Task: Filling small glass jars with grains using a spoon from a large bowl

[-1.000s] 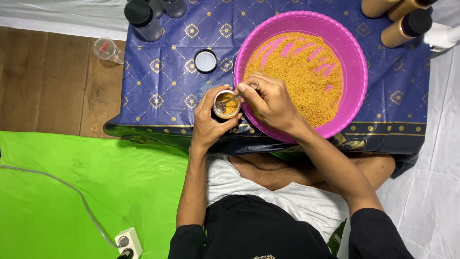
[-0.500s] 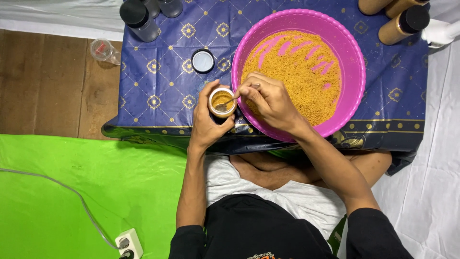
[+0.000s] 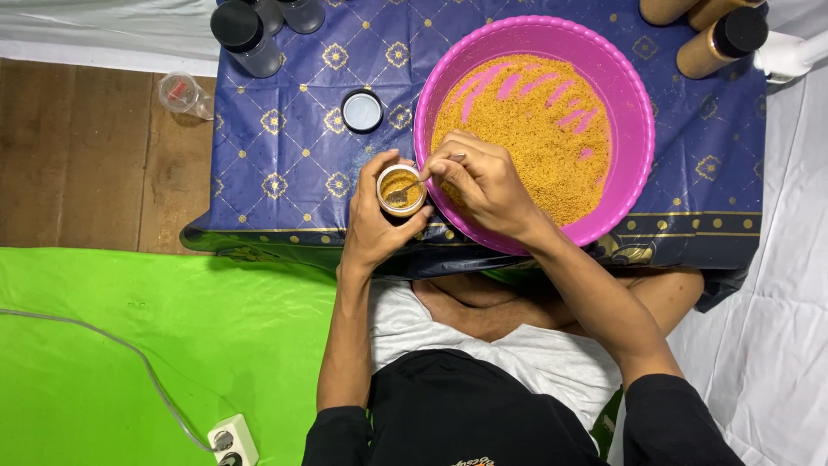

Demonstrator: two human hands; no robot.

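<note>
blue tablecloth point(image 3: 293, 155); jar point(image 3: 401, 190) in left grip point(image 3: 375, 220)

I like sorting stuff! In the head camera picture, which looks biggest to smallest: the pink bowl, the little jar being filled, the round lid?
1. Pink bowl, by far.
2. and 3. Little jar in the left hand and round lid look about alike; unsure.

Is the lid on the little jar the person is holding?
No, the little jar is open with a spoon in it; a round lid lies on the cloth.
</note>
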